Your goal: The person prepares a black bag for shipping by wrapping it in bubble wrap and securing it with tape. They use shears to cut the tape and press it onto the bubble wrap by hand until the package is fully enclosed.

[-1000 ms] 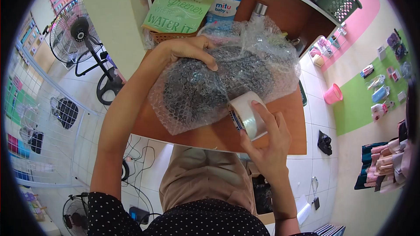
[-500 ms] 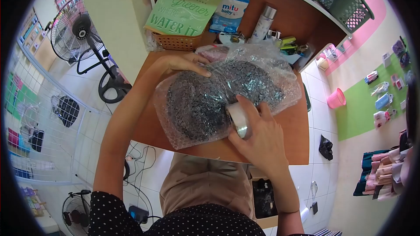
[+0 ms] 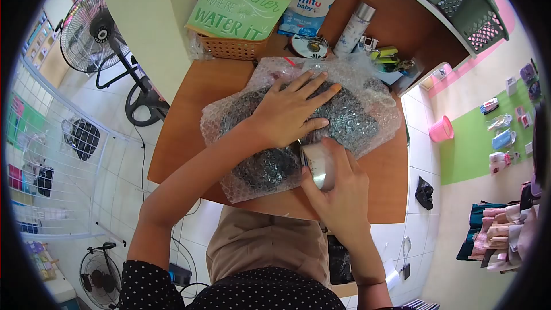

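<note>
A black bundle in clear bubble wrap (image 3: pixel 364 123) lies on the brown wooden table (image 3: pixel 178 109). My left hand (image 3: pixel 293 106) rests flat on top of it, fingers spread towards the upper right. Just below, my right hand (image 3: pixel 341 181) grips a roll of clear packing tape (image 3: pixel 319 166), which is held against the wrap near its middle. What is inside the wrap is hard to make out. Behind the bundle lies a pinkish piece, partly under bubble wrap (image 3: pixel 272 69).
At the back stand a brown basket (image 3: pixel 235 49) with a green sign (image 3: pixel 247 3), a blue wipes pack (image 3: pixel 308 11), a spray bottle (image 3: pixel 353 28) and a holder with tools (image 3: pixel 393 63). Green baskets (image 3: pixel 459 0) sit on the shelf above. A pink bin (image 3: pixel 441 129) is at right.
My left hand has moved right, from the bundle's upper left edge to its middle, and now lies spread on it. My right hand with the tape has shifted slightly right and down.
</note>
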### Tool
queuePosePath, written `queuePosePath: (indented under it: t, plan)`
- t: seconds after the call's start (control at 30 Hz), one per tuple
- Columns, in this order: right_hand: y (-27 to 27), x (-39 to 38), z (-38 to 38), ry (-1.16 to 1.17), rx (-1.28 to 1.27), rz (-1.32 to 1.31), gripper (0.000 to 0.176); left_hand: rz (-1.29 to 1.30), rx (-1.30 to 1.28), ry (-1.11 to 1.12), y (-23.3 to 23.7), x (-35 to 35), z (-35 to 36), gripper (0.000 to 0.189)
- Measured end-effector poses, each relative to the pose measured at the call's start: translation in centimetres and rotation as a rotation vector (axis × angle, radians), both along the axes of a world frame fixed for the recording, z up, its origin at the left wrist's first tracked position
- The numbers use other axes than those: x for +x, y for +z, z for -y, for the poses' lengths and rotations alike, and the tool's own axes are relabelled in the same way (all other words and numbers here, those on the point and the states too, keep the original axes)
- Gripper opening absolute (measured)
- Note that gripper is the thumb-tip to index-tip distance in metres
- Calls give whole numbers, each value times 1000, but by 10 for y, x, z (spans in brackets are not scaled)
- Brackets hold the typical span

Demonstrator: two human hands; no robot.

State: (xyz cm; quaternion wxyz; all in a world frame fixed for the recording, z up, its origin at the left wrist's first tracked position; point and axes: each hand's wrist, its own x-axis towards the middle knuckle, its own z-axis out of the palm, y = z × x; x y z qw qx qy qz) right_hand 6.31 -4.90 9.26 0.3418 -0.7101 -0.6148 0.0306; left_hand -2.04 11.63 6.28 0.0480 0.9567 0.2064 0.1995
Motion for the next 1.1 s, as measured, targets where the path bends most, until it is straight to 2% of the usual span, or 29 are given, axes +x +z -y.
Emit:
queuePosePath:
  t: [0.13,0.27,0.37,0.43,0.5,0.57,0.6,0.67,0.77,0.83,0.9,0.97,1.0,1.03,1.1]
  plan:
    - [-6,6,1,-28,-255,-46,48,-10,31,15,-8,3,-3,67]
    - [-8,10,-2,-14,-172,-66,48,-16,50,11,-8,4,-4,67]
    - [2,13,-5,13,-126,-166,44,74,138,-3,3,-5,1,65]
    - [18,13,-4,1,-228,-454,41,420,115,44,21,-21,31,67]
    - [26,15,-5,-18,-248,-516,41,621,-238,134,22,-46,79,67]
    - [25,18,-7,-24,-254,-571,40,824,-435,140,-4,-46,128,71]
    - [18,19,-8,14,-193,-576,43,825,-439,116,-14,-39,141,71]
    - [17,20,-10,66,-171,-589,49,1044,-919,89,-31,-25,162,76]
    - [30,37,-6,78,-156,-589,44,981,-1068,128,-36,-30,163,80]
    - [28,78,-21,-61,80,-464,37,1009,-1008,109,-38,-32,160,79]
    - [14,149,-51,-271,266,-260,22,1036,-948,88,-35,-35,158,78]
    - [-38,245,-88,-231,300,81,24,994,-1087,148,-20,-39,158,80]
    - [-62,276,-101,-206,183,132,27,1030,-1185,119,-17,-40,158,83]
    - [-75,294,-109,-178,67,181,31,1032,-1179,109,-17,-40,159,83]
    - [-78,299,-112,-107,-1,190,34,1023,-1201,132,-18,-43,160,82]
